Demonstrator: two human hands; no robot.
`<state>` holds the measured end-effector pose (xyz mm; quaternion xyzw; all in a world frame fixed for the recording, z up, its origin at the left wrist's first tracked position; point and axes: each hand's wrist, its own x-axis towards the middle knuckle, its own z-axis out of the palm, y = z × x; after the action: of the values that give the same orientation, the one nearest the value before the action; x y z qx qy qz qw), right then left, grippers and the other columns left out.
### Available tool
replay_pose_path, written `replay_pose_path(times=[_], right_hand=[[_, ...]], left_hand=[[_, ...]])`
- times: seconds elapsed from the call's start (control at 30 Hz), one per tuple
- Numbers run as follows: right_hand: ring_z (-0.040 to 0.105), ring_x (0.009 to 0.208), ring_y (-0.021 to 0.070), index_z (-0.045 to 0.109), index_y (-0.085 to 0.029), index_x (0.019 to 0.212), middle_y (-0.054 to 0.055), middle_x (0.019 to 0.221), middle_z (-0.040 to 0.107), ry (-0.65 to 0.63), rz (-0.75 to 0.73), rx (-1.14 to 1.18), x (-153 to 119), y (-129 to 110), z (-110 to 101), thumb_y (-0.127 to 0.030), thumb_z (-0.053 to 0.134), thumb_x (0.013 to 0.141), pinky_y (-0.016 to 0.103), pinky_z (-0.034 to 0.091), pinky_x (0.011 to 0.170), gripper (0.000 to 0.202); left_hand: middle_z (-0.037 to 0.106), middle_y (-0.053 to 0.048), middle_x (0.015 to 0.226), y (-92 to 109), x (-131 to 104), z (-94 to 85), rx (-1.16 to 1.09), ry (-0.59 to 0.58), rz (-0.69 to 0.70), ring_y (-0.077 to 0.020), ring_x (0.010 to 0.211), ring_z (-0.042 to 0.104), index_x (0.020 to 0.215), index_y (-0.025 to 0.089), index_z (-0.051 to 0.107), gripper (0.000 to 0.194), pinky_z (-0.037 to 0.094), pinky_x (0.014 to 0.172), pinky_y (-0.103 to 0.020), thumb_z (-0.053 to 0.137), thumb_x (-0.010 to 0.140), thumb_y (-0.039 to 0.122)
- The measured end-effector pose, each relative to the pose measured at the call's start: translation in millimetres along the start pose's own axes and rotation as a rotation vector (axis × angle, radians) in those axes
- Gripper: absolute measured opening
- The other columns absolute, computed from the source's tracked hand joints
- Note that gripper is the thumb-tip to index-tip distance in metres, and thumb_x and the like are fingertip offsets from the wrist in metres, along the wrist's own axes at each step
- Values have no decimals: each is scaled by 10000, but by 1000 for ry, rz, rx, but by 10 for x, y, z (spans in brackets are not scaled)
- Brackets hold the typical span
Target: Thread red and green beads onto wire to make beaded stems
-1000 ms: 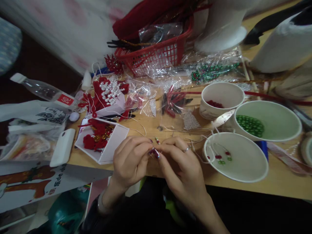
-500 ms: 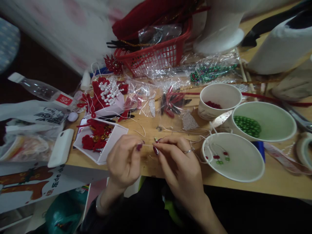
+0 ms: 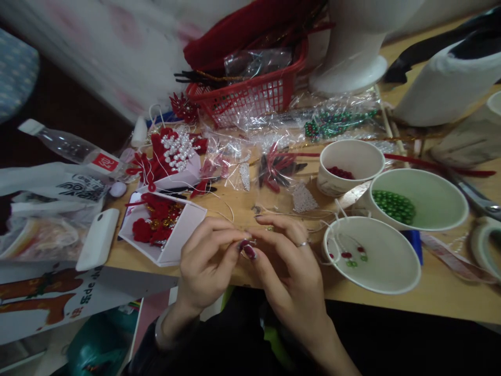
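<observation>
My left hand [image 3: 207,263] and my right hand [image 3: 291,266] meet at their fingertips over the front edge of the wooden table [image 3: 391,307]. Both are pinched closed on something small and thin between them, too small to make out. To their right stands a white paper cup [image 3: 391,256] with strung red and green beads [image 3: 351,263] and white cords inside. Behind it are a cup of green beads [image 3: 393,206] and a cup of red beads [image 3: 340,173]. Left of my hands lies an open white box [image 3: 186,224] holding red and gold ornaments [image 3: 156,222].
A red basket [image 3: 250,94] stands at the back, with plastic bags in front of it. At the left are a bottle [image 3: 70,149], a white phone-like object [image 3: 97,239] and plastic bags. Scissors [image 3: 479,201] and a tape roll [image 3: 485,245] lie at the right.
My left hand has moved right, so the fingertips now meet; before, a thin thread stretched across a gap between them. The view has shifted slightly.
</observation>
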<state>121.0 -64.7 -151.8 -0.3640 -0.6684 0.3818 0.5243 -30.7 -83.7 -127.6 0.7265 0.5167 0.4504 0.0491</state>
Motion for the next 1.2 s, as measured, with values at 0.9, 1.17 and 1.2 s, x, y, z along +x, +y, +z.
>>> replay_pose_path(times=[0.9, 1.17, 1.2], right_hand=[[602, 986, 168, 715, -175, 962, 58, 999, 592, 59, -17, 210, 2, -29, -6, -36, 602, 867, 292, 534, 833, 203], [602, 992, 163, 708, -190, 952, 50, 1013, 584, 42, -29, 186, 0, -33, -20, -46, 599, 870, 290, 530, 844, 198], [604, 992, 167, 707, -190, 953, 53, 1013, 584, 42, -30, 187, -2, -32, -17, -46, 597, 870, 295, 536, 840, 199]], left_hand=[[600, -30, 833, 24, -22, 157, -836, 32, -703, -144, 793, 616, 795, 256, 794, 128, 529, 699, -253, 728, 830, 360], [606, -27, 825, 29, 14, 113, -859, 13, -711, -130, 797, 624, 797, 256, 803, 65, 524, 697, -218, 767, 797, 310], [604, -28, 821, 29, 17, 113, -875, 14, -731, -132, 792, 626, 785, 254, 803, 66, 529, 691, -222, 779, 782, 315]])
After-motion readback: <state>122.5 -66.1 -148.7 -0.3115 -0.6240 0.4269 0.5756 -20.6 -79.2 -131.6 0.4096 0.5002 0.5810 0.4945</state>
